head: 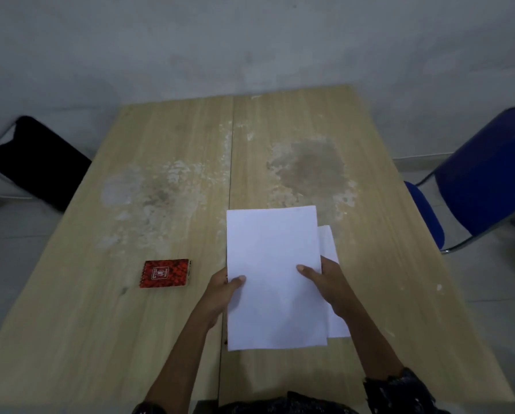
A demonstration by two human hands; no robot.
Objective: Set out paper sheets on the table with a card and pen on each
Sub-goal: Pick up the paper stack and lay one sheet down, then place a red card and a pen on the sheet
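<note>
The paper sheets [272, 276] sit low over the counter [384, 264], both hands' fingers closed on their side edges, left hand [223, 289] and right hand [328, 282]. Fanned already, a sheet could slip free. The red card pack [165, 273] lies nearby to the left.

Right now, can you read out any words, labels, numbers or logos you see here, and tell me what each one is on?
Red spiral notepad: a white emblem with lettering on the cover, too small and blurred to read.
Paper sheets held by the left hand and right hand: blank, no print on the side that shows.
Table, black chair and blue chair: no text or labels visible.
</note>
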